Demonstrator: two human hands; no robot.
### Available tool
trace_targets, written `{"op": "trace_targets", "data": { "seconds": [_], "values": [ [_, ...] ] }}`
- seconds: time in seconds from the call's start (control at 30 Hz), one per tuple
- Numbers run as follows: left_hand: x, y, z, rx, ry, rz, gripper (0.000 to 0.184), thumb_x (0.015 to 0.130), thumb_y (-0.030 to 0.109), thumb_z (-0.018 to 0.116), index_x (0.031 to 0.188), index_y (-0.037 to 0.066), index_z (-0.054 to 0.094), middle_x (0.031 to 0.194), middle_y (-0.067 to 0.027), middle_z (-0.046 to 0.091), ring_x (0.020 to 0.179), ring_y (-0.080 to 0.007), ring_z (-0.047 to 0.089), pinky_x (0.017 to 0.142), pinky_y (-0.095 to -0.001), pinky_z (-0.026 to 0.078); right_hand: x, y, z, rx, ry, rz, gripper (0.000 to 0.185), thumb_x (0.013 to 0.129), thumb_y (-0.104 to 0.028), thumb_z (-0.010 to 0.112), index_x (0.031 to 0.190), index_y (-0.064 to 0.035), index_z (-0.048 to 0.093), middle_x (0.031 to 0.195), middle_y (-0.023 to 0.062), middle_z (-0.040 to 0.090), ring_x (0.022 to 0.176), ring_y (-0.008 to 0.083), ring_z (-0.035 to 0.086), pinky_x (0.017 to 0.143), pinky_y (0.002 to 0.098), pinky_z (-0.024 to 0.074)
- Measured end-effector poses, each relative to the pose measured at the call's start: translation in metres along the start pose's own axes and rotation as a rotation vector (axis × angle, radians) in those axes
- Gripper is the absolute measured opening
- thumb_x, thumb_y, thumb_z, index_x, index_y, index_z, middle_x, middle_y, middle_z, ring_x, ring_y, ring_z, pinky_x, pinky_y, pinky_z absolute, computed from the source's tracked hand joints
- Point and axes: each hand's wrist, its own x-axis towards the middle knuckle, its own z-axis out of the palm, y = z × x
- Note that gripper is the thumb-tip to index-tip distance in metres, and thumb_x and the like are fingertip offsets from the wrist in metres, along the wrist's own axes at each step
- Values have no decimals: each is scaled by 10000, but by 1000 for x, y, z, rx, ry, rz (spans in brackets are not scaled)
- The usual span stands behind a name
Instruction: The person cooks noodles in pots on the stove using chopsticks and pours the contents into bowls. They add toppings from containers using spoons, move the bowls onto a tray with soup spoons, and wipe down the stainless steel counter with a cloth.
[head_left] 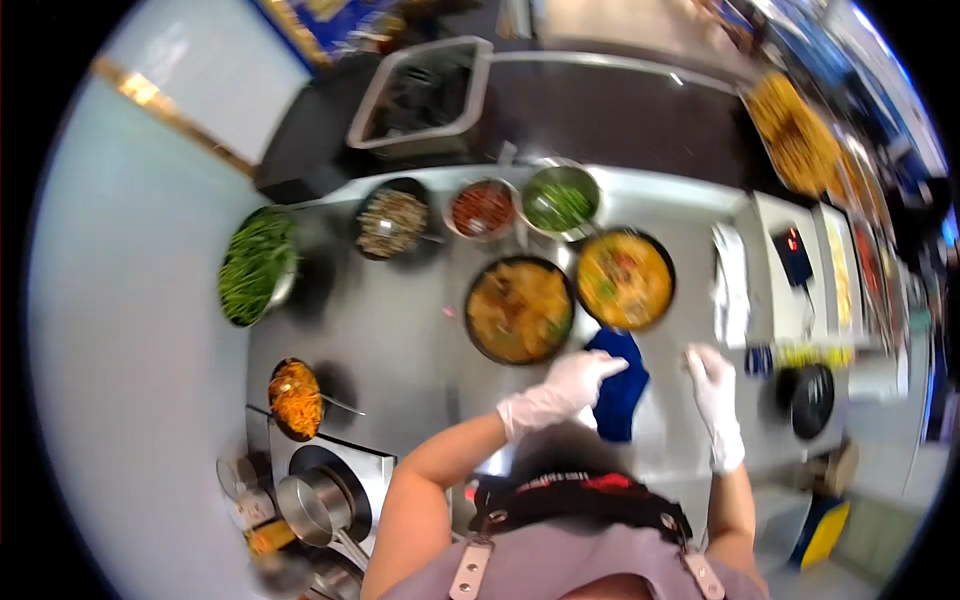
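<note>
My left hand [567, 386], in a white glove, reaches across to a dark blue cloth [622, 400], its fingers pinched together on the cloth's edge. My right hand [712, 385], gloved too, is held to the right of the cloth with the fingers curled in and nothing visible in them. Just beyond the cloth stand two black bowls of food: a brownish stew-like dish [519, 310] on the left and an orange soupy dish with green pieces [625, 279] on the right. Blur hides the finger details.
Behind the bowls are containers of chopped greens [558, 200], red sauce [482, 210] and a pale minced topping [392, 222]. Leafy greens [258, 265] and shredded orange food [296, 398] stand left. A saucepan [315, 507] sits on a burner. At right are a white towel [731, 285] and a digital display [791, 256].
</note>
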Motion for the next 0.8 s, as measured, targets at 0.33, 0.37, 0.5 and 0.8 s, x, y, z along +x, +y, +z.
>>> {"op": "trace_targets", "data": {
  "seconds": [0.33, 0.37, 0.5, 0.8],
  "values": [
    [-16, -207, -359, 888, 1151, -405, 183, 861, 127, 516, 912, 83, 686, 827, -127, 667, 769, -313, 647, 671, -401, 521, 16, -35, 16, -102, -59, 57, 125, 887, -55, 604, 949, 25, 678, 867, 150, 663, 773, 235, 653, 713, 315, 517],
    [-18, -194, -383, 744, 976, -583, 237, 885, 186, 513, 997, 119, 711, 928, -144, 688, 892, -333, 648, 799, -411, 518, 7, -33, 16, -129, -36, 65, 131, 881, -68, 610, 952, 15, 683, 880, 160, 667, 779, 268, 659, 719, 331, 519],
    [-1, -270, -431, 811, 734, -694, 283, 854, 340, 542, 843, 90, 674, 918, -171, 657, 862, -386, 634, 750, -498, 500, -6, -60, 19, -312, -16, 92, 212, 902, -209, 604, 968, -30, 697, 958, 171, 675, 874, 364, 639, 782, 404, 515],
    [15, -384, -460, 985, 671, -750, 170, 827, 169, 604, 821, -1, 606, 836, -200, 650, 807, -404, 640, 684, -493, 498, -5, -37, 29, -384, -50, 221, 256, 932, -251, 548, 1004, -49, 687, 967, 165, 673, 904, 362, 632, 813, 411, 507]
  ]
}}
